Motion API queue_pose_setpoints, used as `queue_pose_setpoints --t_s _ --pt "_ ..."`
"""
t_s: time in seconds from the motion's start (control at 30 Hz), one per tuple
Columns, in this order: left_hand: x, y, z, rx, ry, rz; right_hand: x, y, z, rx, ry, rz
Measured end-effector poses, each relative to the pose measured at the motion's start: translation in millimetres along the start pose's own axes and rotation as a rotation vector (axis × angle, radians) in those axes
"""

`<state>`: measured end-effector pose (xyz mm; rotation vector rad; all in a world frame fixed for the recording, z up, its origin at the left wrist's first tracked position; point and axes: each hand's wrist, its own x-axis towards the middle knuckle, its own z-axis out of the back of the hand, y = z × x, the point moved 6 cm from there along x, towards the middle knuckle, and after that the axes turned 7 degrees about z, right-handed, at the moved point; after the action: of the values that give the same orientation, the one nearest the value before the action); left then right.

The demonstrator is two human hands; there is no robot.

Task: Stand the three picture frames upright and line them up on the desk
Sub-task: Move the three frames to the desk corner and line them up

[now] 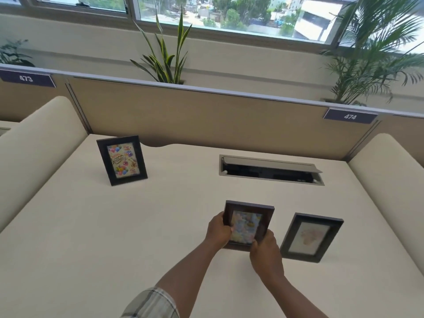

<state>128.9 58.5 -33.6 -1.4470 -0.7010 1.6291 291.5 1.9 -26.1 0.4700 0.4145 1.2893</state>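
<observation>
A dark frame with a birthday card point(122, 160) stands upright at the far left of the cream desk point(160, 226). Both hands hold a brown frame with a pastel picture point(249, 223) just above the desk's middle. My left hand point(218, 230) grips its left edge and my right hand point(265, 251) grips its lower right corner. The brown frame is tilted toward me. To its right a black frame with a pale pink drawing point(311, 237) lies flat on the desk.
An open cable hatch point(270, 169) is sunk into the desk behind the held frame. A beige partition point(206, 115) closes the back and padded side panels point(39, 138) flank the desk. Potted plants point(165, 56) stand beyond the partition.
</observation>
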Motion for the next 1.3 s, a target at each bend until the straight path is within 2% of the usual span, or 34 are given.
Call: queue_pose_setpoints --t_s 0.1,0.27,0.37,0.47,0.63,0.77,0.9,1.0,1.3 --pt "4.0 -2.8 13.8 -0.014 -0.024 0.011 12.3 11.8 -7.2 0.014 0.014 0.038" --pt "14.6 -15.2 56.2 -0.045 -0.064 0.031 37.4 49.9 -22.1 0.214 0.003 0.104" --pt "22.3 -29.5 92.1 -0.040 -0.136 0.032 63.1 82.8 -36.8 0.199 0.038 0.160" --pt "30.9 -41.5 133.3 -0.013 -0.263 0.012 95.7 122.2 -55.0 0.148 0.077 0.218" --pt "47.7 -51.0 186.9 -0.033 -0.572 -0.008 144.8 185.7 -84.6 0.138 0.096 0.292" --pt "71.3 -51.4 204.2 -0.145 -0.672 0.014 179.2 221.7 -114.9 0.165 0.124 0.299" --pt "100.9 -55.0 227.3 -0.081 -0.769 0.019 207.4 247.9 -139.8 0.156 0.145 0.325" --pt "128.7 -57.7 241.0 -0.019 -0.781 0.028 230.8 262.7 -156.9 0.146 0.144 0.332" --pt "165.3 -56.6 260.2 -0.038 -0.786 0.015 262.2 285.9 -184.5 0.190 0.152 0.384"
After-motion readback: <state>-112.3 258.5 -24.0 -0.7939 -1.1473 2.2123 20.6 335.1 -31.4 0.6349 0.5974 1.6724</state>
